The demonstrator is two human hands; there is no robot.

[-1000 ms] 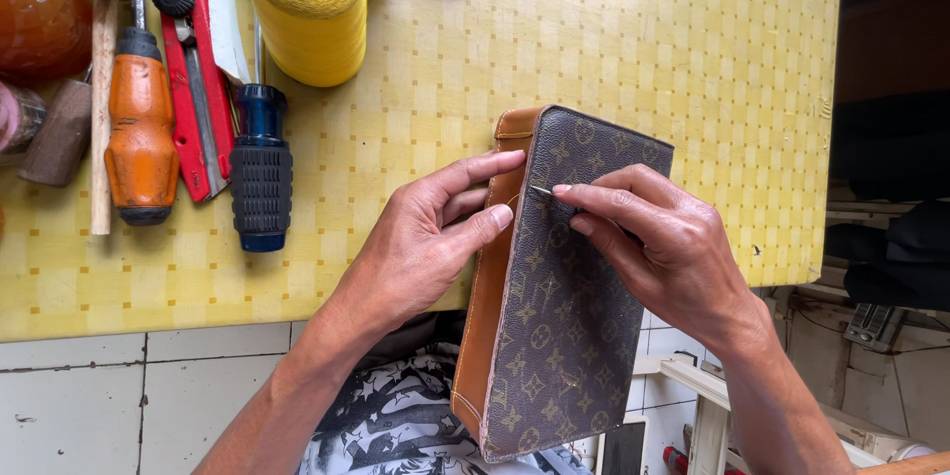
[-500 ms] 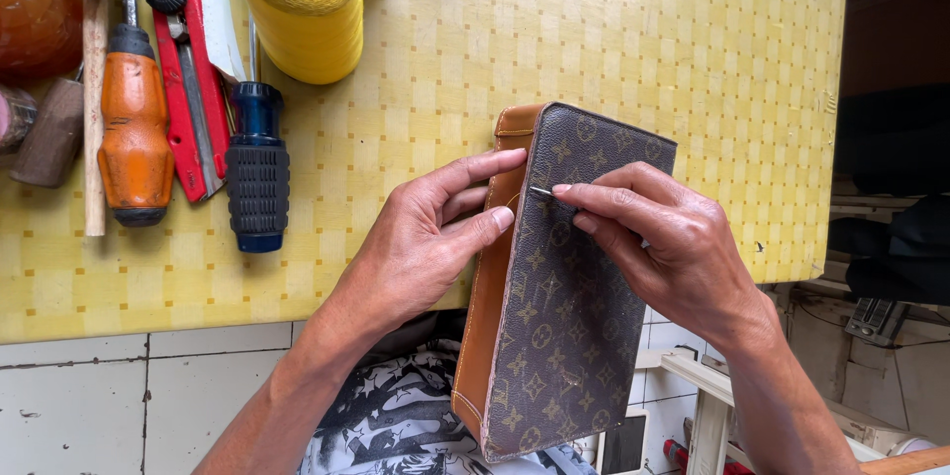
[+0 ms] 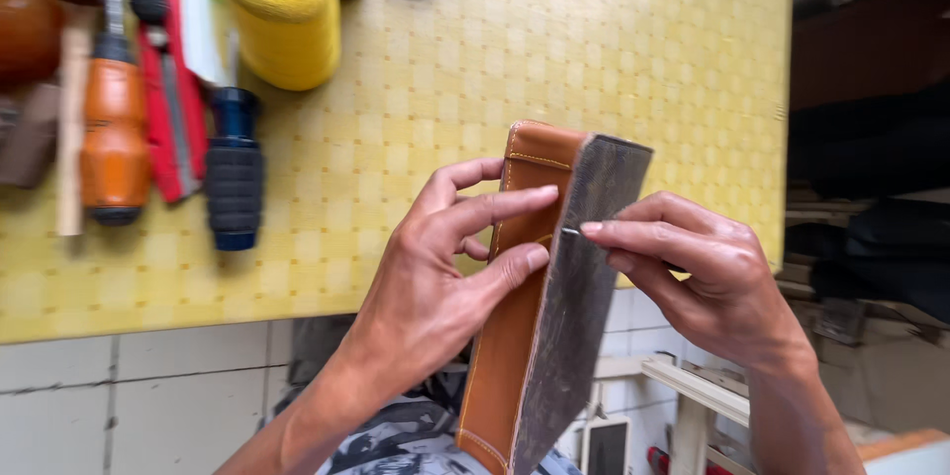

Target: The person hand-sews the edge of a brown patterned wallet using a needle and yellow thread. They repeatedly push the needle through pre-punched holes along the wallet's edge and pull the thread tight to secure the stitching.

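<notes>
A tan and brown leather case [image 3: 554, 307] is held upright off the desk's [image 3: 554, 49] front edge, its top overlapping that edge. The left hand [image 3: 445, 277] is pressed to the tan spine, thumb and fingers clamped on it. A needle [image 3: 571, 232] is pinched between the closed fingertips of the right hand [image 3: 693, 272] at the case's edge. A yellow spool [image 3: 282, 10] stands by the back edge; an orange tool [image 3: 114, 139], a red knife [image 3: 170, 109] and a blue handle [image 3: 235, 173] lie at the left.
</notes>
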